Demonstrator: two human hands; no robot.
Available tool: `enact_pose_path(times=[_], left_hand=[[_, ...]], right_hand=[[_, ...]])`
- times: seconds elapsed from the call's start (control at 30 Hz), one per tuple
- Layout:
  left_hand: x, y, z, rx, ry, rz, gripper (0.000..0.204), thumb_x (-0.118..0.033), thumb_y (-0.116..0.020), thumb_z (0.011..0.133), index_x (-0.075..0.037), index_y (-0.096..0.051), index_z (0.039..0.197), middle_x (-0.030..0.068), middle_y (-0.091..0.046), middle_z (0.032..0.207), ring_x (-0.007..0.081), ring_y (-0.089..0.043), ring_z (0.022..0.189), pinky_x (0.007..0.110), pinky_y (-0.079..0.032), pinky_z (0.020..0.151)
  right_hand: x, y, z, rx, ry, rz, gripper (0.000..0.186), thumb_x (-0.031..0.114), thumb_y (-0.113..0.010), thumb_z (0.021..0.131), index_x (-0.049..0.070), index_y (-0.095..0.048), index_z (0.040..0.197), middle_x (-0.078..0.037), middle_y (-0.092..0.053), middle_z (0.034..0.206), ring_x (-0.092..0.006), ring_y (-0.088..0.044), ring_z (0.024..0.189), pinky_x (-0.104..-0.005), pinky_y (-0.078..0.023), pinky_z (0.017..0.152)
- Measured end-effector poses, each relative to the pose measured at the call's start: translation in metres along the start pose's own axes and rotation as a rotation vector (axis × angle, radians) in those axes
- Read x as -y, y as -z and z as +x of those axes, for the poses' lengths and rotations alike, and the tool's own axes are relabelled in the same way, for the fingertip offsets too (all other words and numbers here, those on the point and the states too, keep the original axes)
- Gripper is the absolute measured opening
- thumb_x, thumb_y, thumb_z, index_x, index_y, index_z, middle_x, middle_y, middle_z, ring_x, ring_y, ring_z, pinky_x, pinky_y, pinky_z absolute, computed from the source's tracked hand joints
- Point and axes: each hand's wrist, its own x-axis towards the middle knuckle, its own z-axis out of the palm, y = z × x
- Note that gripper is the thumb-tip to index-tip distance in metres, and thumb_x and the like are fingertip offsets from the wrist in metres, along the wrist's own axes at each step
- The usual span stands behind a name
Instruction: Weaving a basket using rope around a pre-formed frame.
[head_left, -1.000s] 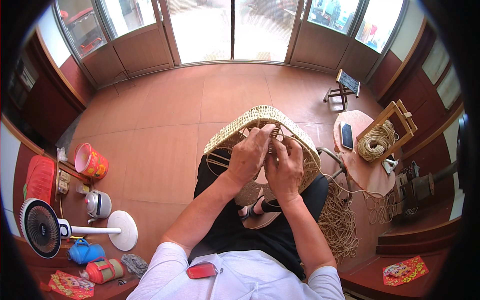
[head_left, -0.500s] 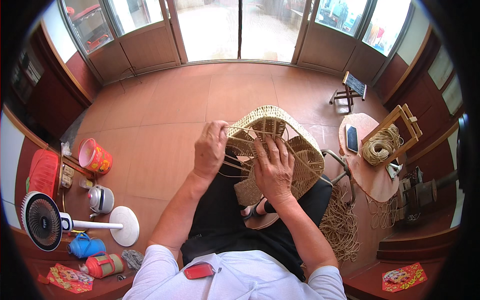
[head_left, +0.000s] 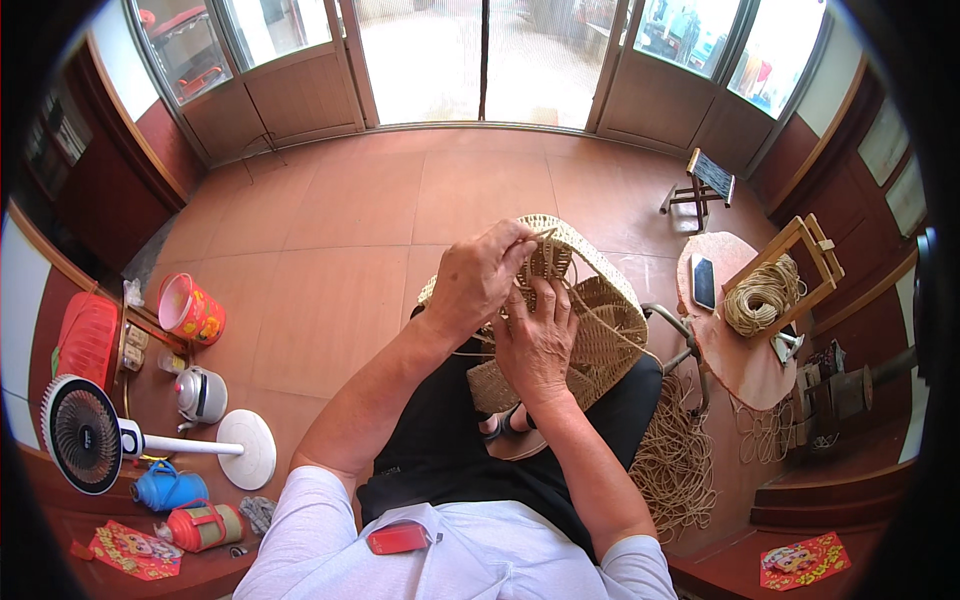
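Note:
A tan woven cord piece [head_left: 608,340], basket-like with curved openwork sides, rests on my lap between my knees. My left hand [head_left: 482,272] is closed at its upper edge, pinching a thin cord [head_left: 542,238] between thumb and fingers. Just below, my right hand [head_left: 540,340] grips the inner part of the weave, its fingers bent over the strands. Its fingertips come close to my left hand, which covers part of the weave. A loose cord runs down the right side of the piece toward my knee.
Loose cord [head_left: 675,465] lies heaped at my right, by a bent metal tube [head_left: 682,345]. A wooden slab [head_left: 735,355] there bears a phone [head_left: 703,283] and a cord coil [head_left: 765,300] in a wooden frame. At left are a fan [head_left: 85,435], kettle [head_left: 203,397] and red bucket [head_left: 190,308].
My left hand has moved right and slightly up, from the left side of the weave to its top edge. My right hand has shifted slightly left, its fingers now closer together.

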Motion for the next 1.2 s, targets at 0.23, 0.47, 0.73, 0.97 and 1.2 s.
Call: enact_pose_path(times=[0.23,0.47,0.73,0.97,1.2], left_hand=[[0.012,-0.019,-0.063,-0.049,0.092,0.322,0.018,-0.016,-0.066,0.112,-0.006,-0.053,0.120,0.0190,-0.073,0.096,0.0433,-0.076,0.085,0.050,-0.058,0.068],[0.024,-0.044,-0.077,-0.246,0.366,-0.008,0.019,-0.014,-0.065,0.112,-0.003,-0.051,0.118,0.0210,-0.071,0.095,0.0427,-0.075,0.086,0.049,-0.058,0.075],[0.028,-0.064,-0.076,-0.427,0.425,-0.352,0.018,-0.007,-0.071,0.110,-0.003,-0.053,0.112,0.0045,-0.064,0.102,0.0116,-0.060,0.090,0.030,-0.055,0.081],[0.026,-0.063,-0.082,-0.554,0.399,-0.597,0.018,-0.002,-0.072,0.109,-0.008,-0.055,0.109,0.0011,-0.064,0.104,0.0046,-0.056,0.085,0.022,-0.050,0.074],[0.029,0.009,-0.098,-0.334,0.727,-1.167,0.009,-0.012,-0.065,0.114,-0.015,-0.059,0.120,0.0009,-0.063,0.095,0.0014,-0.038,0.056,0.018,-0.034,0.049]], right_hand=[[0.003,-0.004,0.003,-0.038,-0.034,0.021,0.051,0.026,-0.080,0.093,0.019,-0.068,0.142,-0.014,-0.055,0.147,-0.0389,-0.049,0.145,-0.0583,-0.044,0.111],[0.002,-0.004,0.001,-0.059,-0.048,0.040,0.039,0.022,-0.073,0.098,0.020,-0.070,0.137,-0.012,-0.058,0.142,-0.0374,-0.051,0.142,-0.0556,-0.045,0.110],[0.002,-0.002,0.001,-0.047,-0.048,0.050,0.043,0.023,-0.073,0.100,0.021,-0.069,0.143,-0.013,-0.057,0.145,-0.0373,-0.051,0.143,-0.0564,-0.044,0.113],[0.001,-0.005,-0.001,-0.083,-0.087,0.096,0.045,0.021,-0.078,0.099,0.015,-0.069,0.142,-0.012,-0.061,0.142,-0.0376,-0.053,0.142,-0.0546,-0.044,0.118],[0.002,-0.003,0.001,-0.152,-0.093,0.136,0.050,0.020,-0.082,0.093,0.017,-0.066,0.140,-0.009,-0.062,0.144,-0.0355,-0.054,0.144,-0.0560,-0.040,0.119]])
